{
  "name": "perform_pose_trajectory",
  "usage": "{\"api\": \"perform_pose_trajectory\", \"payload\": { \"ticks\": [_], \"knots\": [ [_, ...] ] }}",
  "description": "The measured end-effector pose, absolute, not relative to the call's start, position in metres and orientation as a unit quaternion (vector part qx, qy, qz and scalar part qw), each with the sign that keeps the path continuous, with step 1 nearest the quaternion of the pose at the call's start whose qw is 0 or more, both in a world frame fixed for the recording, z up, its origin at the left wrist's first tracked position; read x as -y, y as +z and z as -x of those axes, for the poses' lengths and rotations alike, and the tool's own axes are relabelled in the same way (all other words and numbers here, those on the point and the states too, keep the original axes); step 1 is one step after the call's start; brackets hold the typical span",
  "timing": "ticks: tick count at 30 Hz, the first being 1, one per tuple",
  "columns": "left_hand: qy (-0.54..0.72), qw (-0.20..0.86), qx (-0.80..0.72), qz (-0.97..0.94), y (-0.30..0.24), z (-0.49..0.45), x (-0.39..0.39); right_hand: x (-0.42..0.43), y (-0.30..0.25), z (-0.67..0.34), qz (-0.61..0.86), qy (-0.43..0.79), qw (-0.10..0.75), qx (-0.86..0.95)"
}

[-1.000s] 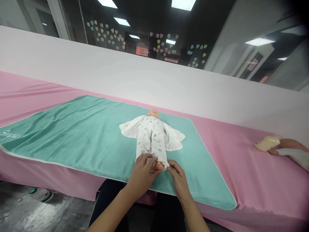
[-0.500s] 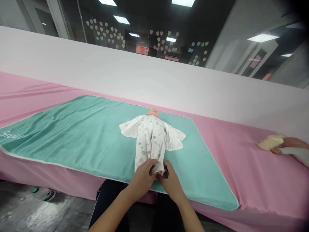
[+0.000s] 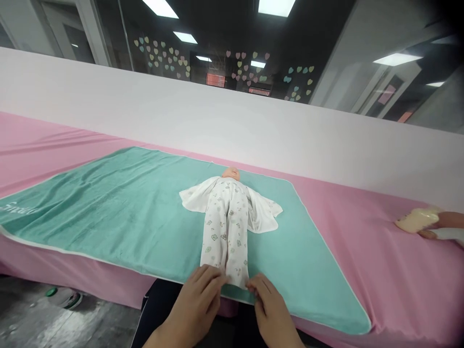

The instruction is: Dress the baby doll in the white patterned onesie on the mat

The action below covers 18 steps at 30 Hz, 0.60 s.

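Note:
A baby doll lies face up, only its head (image 3: 231, 173) showing above white, leaf-patterned baby clothing (image 3: 225, 232). Loose white flaps spread out on both sides of its body. My left hand (image 3: 199, 302) is at the lower left end of the garment, its bent fingers closed on the hem. At the lower right corner, my right hand (image 3: 266, 304) pinches the fabric between thumb and fingers. The doll's legs and feet are hidden. Beneath it all is a turquoise blanket (image 3: 145, 217) with a white edge.
A pink cover (image 3: 337, 208) drapes the table against a white wall (image 3: 217, 121). At far right is a glossy cream-coloured object (image 3: 416, 220) beside what looks like a brown limb with white fabric. A green-lidded clear container (image 3: 64, 297) lies on the floor at left.
My hands have moved toward me and slightly apart. The garment's lower end, bunched before, is now drawn out longer and flatter. The view has tilted slightly.

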<state>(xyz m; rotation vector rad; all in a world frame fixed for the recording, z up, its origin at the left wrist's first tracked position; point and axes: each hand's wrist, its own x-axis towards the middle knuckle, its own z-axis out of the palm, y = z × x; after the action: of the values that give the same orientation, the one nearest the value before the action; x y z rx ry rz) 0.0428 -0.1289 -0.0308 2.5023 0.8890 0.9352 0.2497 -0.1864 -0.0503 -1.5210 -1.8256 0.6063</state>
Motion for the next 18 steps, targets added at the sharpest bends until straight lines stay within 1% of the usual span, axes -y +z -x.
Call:
{"api": "perform_pose_trajectory", "payload": {
  "ticks": [2, 4, 7, 9, 11, 13, 14, 16, 18],
  "knots": [
    [0.322, 0.173, -0.337, -0.868, -0.026, -0.035, 0.124, 0.181, -0.041, -0.265, 0.588, 0.251, 0.328, 0.696],
    [0.285, 0.223, -0.345, -0.866, -0.016, -0.027, 0.117, 0.164, -0.028, -0.287, 0.610, 0.240, 0.334, 0.678],
    [0.240, 0.319, -0.372, -0.838, 0.001, -0.018, 0.097, 0.116, -0.017, -0.326, 0.658, 0.188, 0.344, 0.643],
    [0.250, 0.338, -0.417, -0.805, 0.008, -0.014, 0.070, 0.074, -0.020, -0.350, 0.707, 0.142, 0.334, 0.607],
    [0.288, 0.301, -0.462, -0.783, 0.007, -0.013, 0.029, 0.034, -0.031, -0.365, 0.765, 0.110, 0.298, 0.560],
    [0.340, 0.221, -0.510, -0.758, 0.000, -0.012, -0.020, 0.003, -0.044, -0.373, 0.806, 0.087, 0.258, 0.526],
    [0.351, 0.174, -0.536, -0.748, -0.005, -0.012, -0.045, -0.007, -0.051, -0.375, 0.814, 0.074, 0.254, 0.516],
    [0.325, 0.090, -0.600, -0.725, -0.015, -0.014, -0.089, -0.018, -0.061, -0.378, 0.817, 0.078, 0.271, 0.503],
    [0.275, 0.042, -0.654, -0.703, -0.025, -0.016, -0.120, -0.018, -0.067, -0.383, 0.797, 0.107, 0.311, 0.506]
  ]
}}
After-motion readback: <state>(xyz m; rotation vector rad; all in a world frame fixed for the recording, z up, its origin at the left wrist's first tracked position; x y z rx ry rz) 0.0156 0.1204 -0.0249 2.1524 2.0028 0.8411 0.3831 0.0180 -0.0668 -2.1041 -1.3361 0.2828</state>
